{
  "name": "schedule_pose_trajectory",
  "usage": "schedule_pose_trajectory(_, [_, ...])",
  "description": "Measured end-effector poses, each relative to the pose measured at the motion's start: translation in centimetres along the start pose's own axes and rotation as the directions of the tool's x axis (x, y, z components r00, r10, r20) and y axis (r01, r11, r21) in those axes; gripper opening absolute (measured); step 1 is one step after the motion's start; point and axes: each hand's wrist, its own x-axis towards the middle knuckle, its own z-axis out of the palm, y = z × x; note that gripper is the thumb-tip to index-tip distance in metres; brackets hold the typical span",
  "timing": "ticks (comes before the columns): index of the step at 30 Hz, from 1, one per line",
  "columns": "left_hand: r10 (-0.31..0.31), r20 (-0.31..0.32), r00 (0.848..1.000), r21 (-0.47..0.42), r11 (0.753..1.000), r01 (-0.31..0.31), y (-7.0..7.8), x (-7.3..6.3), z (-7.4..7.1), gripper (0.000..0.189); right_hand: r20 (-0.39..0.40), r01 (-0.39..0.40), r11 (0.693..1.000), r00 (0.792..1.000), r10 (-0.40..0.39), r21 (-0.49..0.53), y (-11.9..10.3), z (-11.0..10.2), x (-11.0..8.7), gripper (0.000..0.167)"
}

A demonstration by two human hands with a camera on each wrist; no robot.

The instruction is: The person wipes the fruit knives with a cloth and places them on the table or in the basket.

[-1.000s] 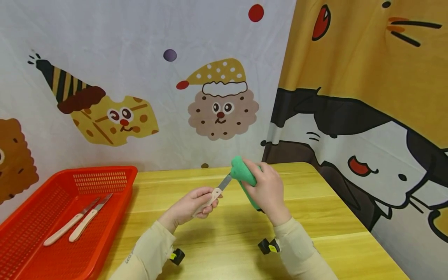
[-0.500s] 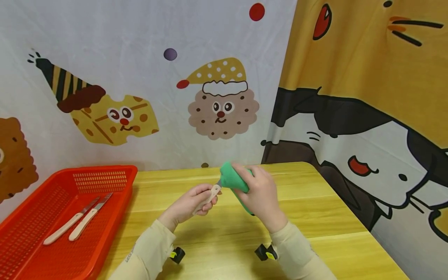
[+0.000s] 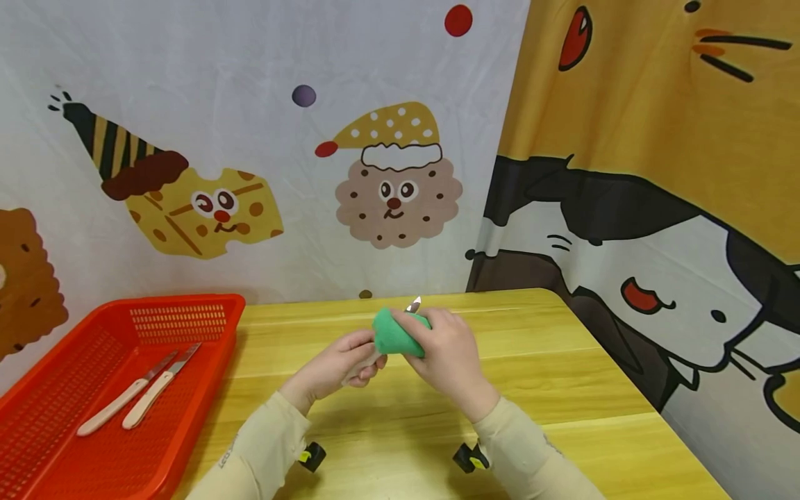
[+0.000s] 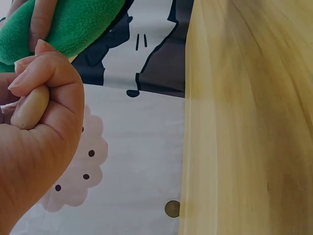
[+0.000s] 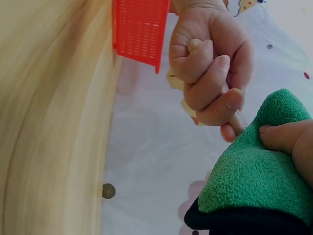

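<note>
My left hand point(image 3: 334, 368) grips the pale handle of a knife, its fingers curled round it; the handle's butt end point(image 4: 32, 106) shows in the left wrist view. In my right hand point(image 3: 450, 354) is a folded green cloth point(image 3: 396, 333) with a dark edge, pinched over the knife's blade close to the handle. Only the blade tip point(image 3: 414, 304) pokes out beyond the cloth. The right wrist view shows the green cloth point(image 5: 259, 166) under the right thumb, touching or very near the left fingers point(image 5: 210, 88). Both hands are above the wooden table.
A red plastic basket point(image 3: 234, 319) stands on the left of the table point(image 3: 562, 389). Inside it lie two knives with pale handles, one knife point(image 3: 150, 399) beside the other knife point(image 3: 115, 410). Printed cartoon curtains point(image 3: 400, 69) hang behind and to the right.
My right hand has slid the cloth left and down along the blade toward the handle. The blade tip now shows past the cloth. My left hand has stayed nearly still.
</note>
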Motion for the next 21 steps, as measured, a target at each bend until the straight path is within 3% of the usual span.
schedule_pose_trajectory(13, [-0.050,-0.009,0.999,0.020,0.999,0.051,-0.02,-0.30,0.24,0.033,0.029,0.000,1.000,1.000,0.000,-0.010,-0.01,0.62,-0.28,0.056])
schedule_pose_trajectory(21, [-0.083,-0.028,0.996,0.006,0.997,0.083,-0.19,-0.43,0.29,0.035,0.009,-0.030,0.999,0.999,0.030,-0.022,0.89,0.80,-0.45,0.058])
